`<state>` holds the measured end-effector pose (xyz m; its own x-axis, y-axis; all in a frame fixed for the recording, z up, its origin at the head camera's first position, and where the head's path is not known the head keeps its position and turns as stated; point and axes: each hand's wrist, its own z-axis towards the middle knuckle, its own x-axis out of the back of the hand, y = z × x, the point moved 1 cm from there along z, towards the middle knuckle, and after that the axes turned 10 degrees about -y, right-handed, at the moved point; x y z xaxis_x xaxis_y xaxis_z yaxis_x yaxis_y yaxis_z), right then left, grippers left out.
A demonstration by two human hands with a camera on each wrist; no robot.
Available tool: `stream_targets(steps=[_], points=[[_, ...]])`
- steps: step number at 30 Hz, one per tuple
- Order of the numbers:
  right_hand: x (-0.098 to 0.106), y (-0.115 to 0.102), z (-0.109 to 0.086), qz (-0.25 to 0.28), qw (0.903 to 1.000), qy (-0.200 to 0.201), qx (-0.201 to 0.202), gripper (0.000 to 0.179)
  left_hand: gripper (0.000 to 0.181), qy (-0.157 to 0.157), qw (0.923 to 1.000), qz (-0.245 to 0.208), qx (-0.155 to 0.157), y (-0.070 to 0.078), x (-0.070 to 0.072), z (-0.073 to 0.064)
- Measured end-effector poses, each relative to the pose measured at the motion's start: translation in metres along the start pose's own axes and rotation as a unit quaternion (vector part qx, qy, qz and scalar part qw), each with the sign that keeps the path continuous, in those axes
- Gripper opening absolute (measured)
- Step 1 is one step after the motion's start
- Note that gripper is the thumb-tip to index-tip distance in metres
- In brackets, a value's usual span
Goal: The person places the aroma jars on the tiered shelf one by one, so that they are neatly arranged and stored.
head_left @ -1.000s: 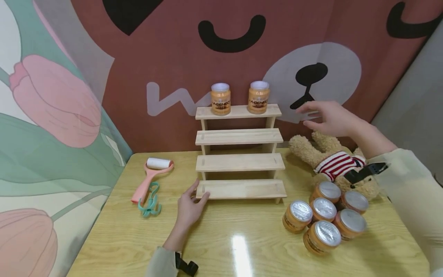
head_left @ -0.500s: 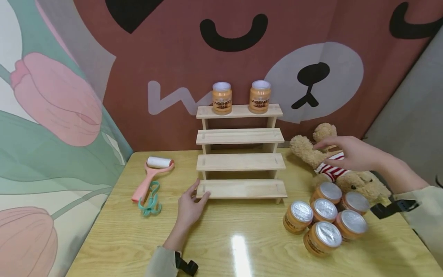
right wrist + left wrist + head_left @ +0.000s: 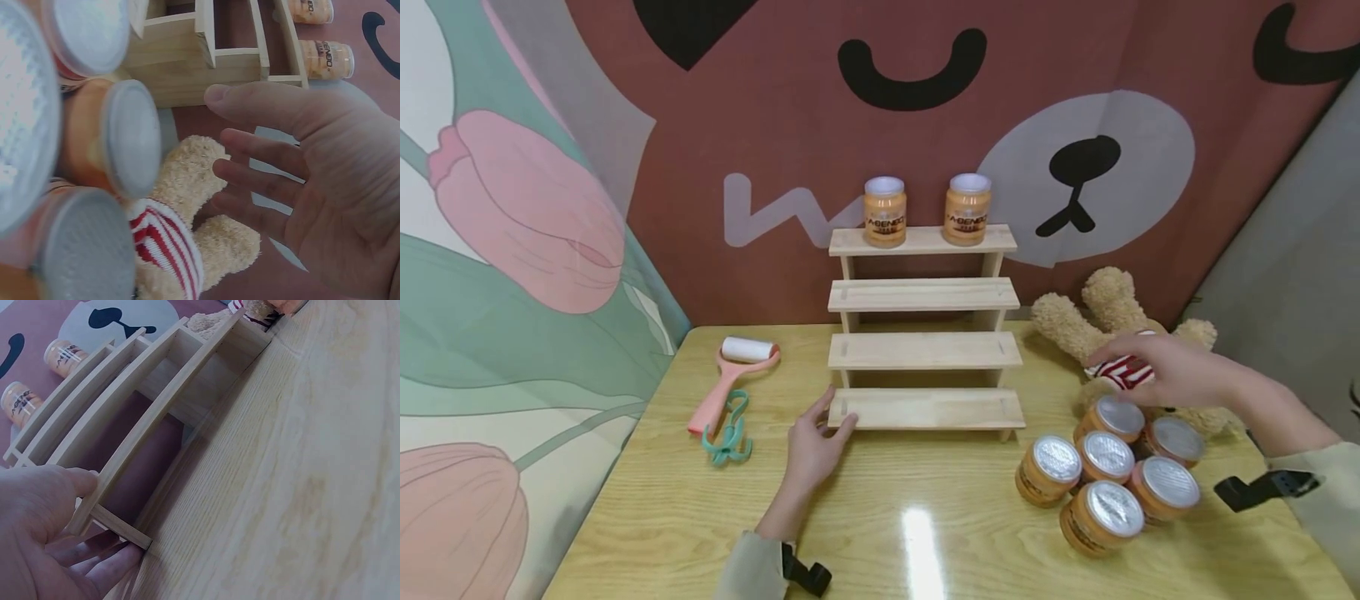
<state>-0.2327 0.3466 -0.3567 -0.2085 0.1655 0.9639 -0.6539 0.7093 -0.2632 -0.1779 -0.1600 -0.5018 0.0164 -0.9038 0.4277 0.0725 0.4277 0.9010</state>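
A four-step wooden display stand (image 3: 925,352) stands against the back curtain. My left hand (image 3: 815,450) grips the left end of its lowest step; in the left wrist view the thumb lies over the board and the fingers reach round the end support (image 3: 122,526). Two orange jars with pale lids, a left one (image 3: 885,218) and a right one (image 3: 967,215), sit upright on the top step. My right hand (image 3: 1183,371) is held over the back of a cluster of similar silver-topped jars (image 3: 1097,521), fingers spread and loosely bent, nothing between them in the right wrist view.
Behind the jar cluster lies a teddy bear (image 3: 1060,325) in a red-striped shirt, partly hidden by my right hand. A pink lint roller (image 3: 718,392) and a teal hook (image 3: 727,442) lie on the table (image 3: 850,533) at the left. A printed curtain (image 3: 760,117) hangs behind.
My right hand has come down and to the right, from beside the top step to over the jar cluster. The left hand keeps its hold on the stand.
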Motion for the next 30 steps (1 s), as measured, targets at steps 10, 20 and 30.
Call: stream_targets(steps=[10, 20, 30], points=[[-0.016, 0.006, -0.006, 0.033, 0.9978, -0.056, 0.007, 0.044, 0.067, 0.001, 1.0, -0.003, -0.002, -0.003, -0.001, -0.001], [-0.019, 0.001, -0.004, 0.084, 0.9867, -0.138, -0.017, 0.043, 0.067, 0.004, 1.0, -0.002, -0.001, -0.005, -0.001, -0.001], [-0.023, -0.002, -0.003, 0.015, 0.9945, -0.103, -0.012, 0.044, 0.067, 0.003, 1.0, -0.005, -0.004, -0.003, -0.001, 0.0]])
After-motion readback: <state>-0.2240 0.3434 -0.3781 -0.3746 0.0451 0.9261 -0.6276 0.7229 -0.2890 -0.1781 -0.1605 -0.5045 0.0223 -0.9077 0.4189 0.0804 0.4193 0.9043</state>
